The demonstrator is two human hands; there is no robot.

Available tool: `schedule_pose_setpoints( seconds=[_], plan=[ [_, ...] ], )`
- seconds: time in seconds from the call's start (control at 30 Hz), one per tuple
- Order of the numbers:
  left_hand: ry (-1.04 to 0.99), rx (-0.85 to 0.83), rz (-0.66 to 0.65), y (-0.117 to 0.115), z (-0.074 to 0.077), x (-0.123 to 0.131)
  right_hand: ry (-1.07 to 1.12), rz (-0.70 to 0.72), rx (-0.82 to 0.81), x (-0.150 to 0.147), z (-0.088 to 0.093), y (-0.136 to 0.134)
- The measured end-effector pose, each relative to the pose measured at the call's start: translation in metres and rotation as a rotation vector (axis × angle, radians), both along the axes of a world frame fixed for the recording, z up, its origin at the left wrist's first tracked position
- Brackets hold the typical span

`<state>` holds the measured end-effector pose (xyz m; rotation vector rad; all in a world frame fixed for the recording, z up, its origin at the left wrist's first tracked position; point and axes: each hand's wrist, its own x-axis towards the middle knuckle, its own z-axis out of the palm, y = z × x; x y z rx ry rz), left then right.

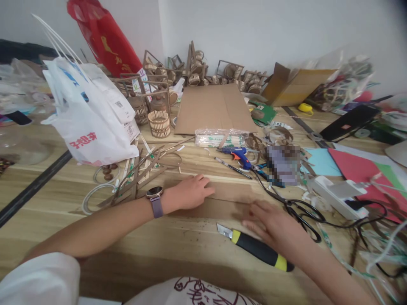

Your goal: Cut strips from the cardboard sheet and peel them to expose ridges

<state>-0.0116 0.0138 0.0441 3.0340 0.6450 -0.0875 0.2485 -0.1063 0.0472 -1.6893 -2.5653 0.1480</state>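
A brown cardboard piece (227, 192) lies flat on the table in front of me, with a second strip or fold (219, 210) along its near side; I cannot tell whether they are joined. My left hand (194, 192), with a watch at the wrist, rests on its left part, fingers laid down over the cardboard. Slightly blurred, my right hand (271, 222) hovers at or touches the right end, its fingers apart and nothing visible in them. Below that hand lies a black and yellow utility knife (257, 248), its blade out and pointing left.
A blue glue gun (238, 156), a pen (233, 168) and black scissors (302, 214) lie beyond and to the right. A white power strip (338, 197) sits at right. Wooden strips (149, 169) and a white bag (92, 118) are at left. Behind stands a small slatted bucket (159, 124) near a cardboard sheet (213, 106).
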Motion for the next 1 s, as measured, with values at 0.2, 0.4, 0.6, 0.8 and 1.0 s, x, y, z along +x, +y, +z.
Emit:
schedule_pose_setpoints(
  seconds=[0.2, 0.4, 0.6, 0.8, 1.0],
  plan=[
    [-0.085, 0.116, 0.087, -0.006, -0.008, 0.007, 0.094, -0.036, -0.158, 0.004, -0.016, -0.053],
    [-0.061, 0.057, 0.039, -0.022, -0.009, 0.005, 0.375, -0.248, -0.235, -0.003, -0.007, -0.057],
    [-0.089, 0.008, 0.135, -0.032, -0.015, -0.002, 0.935, -0.626, -0.646, -0.012, 0.018, -0.059],
    [-0.115, 0.037, 0.168, -0.033, -0.023, -0.005, 1.222, -0.770, -0.789, -0.023, 0.020, -0.062],
    [-0.113, 0.033, 0.085, -0.032, -0.025, -0.005, 1.268, -0.746, -0.847, -0.030, 0.021, -0.057]
  ],
)
